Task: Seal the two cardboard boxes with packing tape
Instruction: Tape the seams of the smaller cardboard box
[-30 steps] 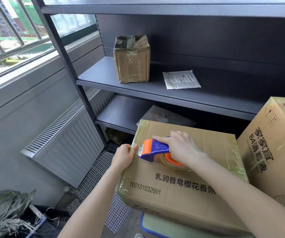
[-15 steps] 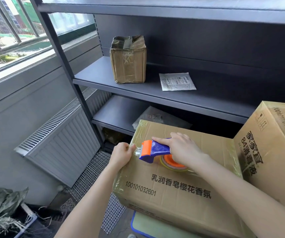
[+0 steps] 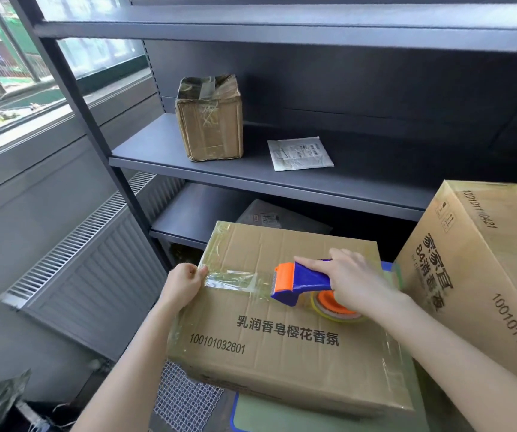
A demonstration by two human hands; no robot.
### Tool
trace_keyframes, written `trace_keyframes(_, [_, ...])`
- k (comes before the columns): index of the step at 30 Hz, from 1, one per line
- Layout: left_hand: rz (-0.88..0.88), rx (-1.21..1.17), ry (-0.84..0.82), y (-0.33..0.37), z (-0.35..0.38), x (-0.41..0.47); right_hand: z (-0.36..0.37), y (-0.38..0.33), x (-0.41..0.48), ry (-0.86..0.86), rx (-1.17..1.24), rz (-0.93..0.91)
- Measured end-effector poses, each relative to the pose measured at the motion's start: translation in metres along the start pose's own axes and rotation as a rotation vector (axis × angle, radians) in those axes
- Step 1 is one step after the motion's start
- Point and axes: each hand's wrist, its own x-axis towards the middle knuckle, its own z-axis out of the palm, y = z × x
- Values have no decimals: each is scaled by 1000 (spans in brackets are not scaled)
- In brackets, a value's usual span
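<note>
A large cardboard box (image 3: 282,338) with black printed characters lies in front of me, its edges glossy with clear tape. My right hand (image 3: 353,282) grips a blue and orange tape dispenser (image 3: 301,283) resting on the box top. A strip of clear tape (image 3: 235,282) stretches from the dispenser leftwards to the box's left edge, where my left hand (image 3: 184,286) pinches its end down. A second, taller cardboard box (image 3: 481,275) stands close on the right.
A dark metal shelf unit (image 3: 251,173) stands behind, holding a small taped carton (image 3: 210,120) and a white packet (image 3: 299,152). A radiator (image 3: 89,266) lines the wall at left under a window. A mesh panel (image 3: 185,397) and a blue-edged tray (image 3: 238,413) lie below the box.
My right hand has drawn the dispenser to the right across the box top, laying out a strip of tape. My left hand stays at the left edge holding the tape's end.
</note>
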Motion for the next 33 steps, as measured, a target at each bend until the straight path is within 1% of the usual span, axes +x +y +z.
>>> trace_keyframes(4, [-20,-6,-46,-7,-16,9,5,-21,11,61,-78,-26])
trace_keyframes(6, [-10,9,3,-3,-13,5,7,-25,13,69,-124,-15])
trace_keyframes(8, [20,61,104,5,-5,-4,8,-25,12,59,-144,-4])
trace_keyframes(10, [80,237,157,11,7,-16,9,-24,12,54,-158,0])
trace_keyframes(12, [147,473,146,15,24,-27,11,-27,12,59,-168,4])
trace_keyframes(15, [245,628,134,20,46,-39,14,-30,14,78,-198,2])
trace_keyframes(19, [280,604,65,27,54,-44,16,-31,13,113,-200,21])
trace_keyframes(23, [472,577,-7,42,72,-58,17,-33,12,110,-228,9])
trace_keyframes(26, [511,561,27,43,78,-61,18,-34,15,102,-228,-3])
trace_keyframes(33, [578,520,50,36,74,-61,22,-30,19,104,-206,-5])
